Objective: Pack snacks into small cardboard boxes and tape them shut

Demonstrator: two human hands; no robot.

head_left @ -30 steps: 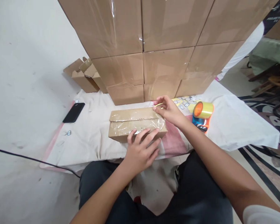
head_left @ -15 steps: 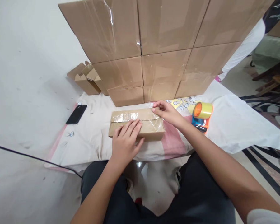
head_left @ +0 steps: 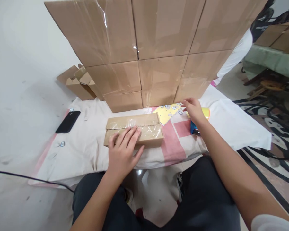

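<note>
A small cardboard box (head_left: pixel 146 120) lies on the cloth in front of me, with clear tape across its top seam. My left hand (head_left: pixel 125 146) rests on the box's near side, fingers stretched over the top and thumb apart. Off to the right, my right hand (head_left: pixel 194 110) is in the air with its fingers slightly curled and holding nothing I can see. It is at the tape dispenser (head_left: pixel 194 128), which has a blue body and a yellow roll, and partly covers it; I cannot tell whether they touch.
Behind the box stands a tall stack of taped cardboard boxes (head_left: pixel 163 73). Open cardboard boxes (head_left: pixel 79 85) sit at the back left, by the wall. A black phone (head_left: pixel 68 122) lies on the left of the cloth. Someone's white sleeve (head_left: pixel 236 54) shows behind the stack.
My right hand has left the box's right end and moved right to the tape dispenser. My left hand stays on the box. The view has shifted slightly to the right.
</note>
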